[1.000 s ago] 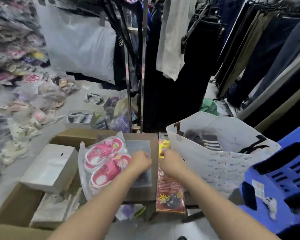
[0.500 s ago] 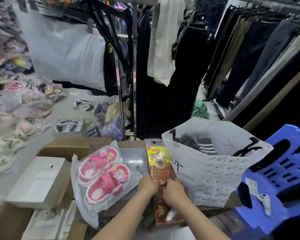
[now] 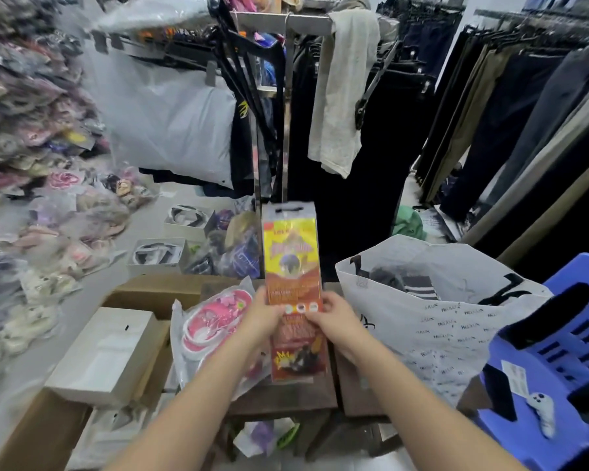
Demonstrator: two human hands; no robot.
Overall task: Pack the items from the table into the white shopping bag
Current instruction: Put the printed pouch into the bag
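A long red-and-yellow packet (image 3: pixel 292 266) is held upright above the small brown table (image 3: pixel 286 397). My left hand (image 3: pixel 264 317) grips its left edge and my right hand (image 3: pixel 334 317) grips its right edge, both near its middle. A clear bag with pink children's shoes (image 3: pixel 211 322) lies on the table to the left. The white shopping bag (image 3: pixel 432 334) stands open at the right of the table, with dark and striped clothing (image 3: pixel 405 282) inside it.
A white box (image 3: pixel 106 351) lies on cardboard boxes (image 3: pixel 150 290) at the left. A blue plastic stool (image 3: pixel 565 355) stands at the right. Clothes racks (image 3: pixel 286 96) fill the back, and bagged shoes (image 3: pixel 31 164) are heaped on the floor at left.
The packet lay flat on the table a second ago. Both hands closed on it and raised it upright. The camera has tilted up.
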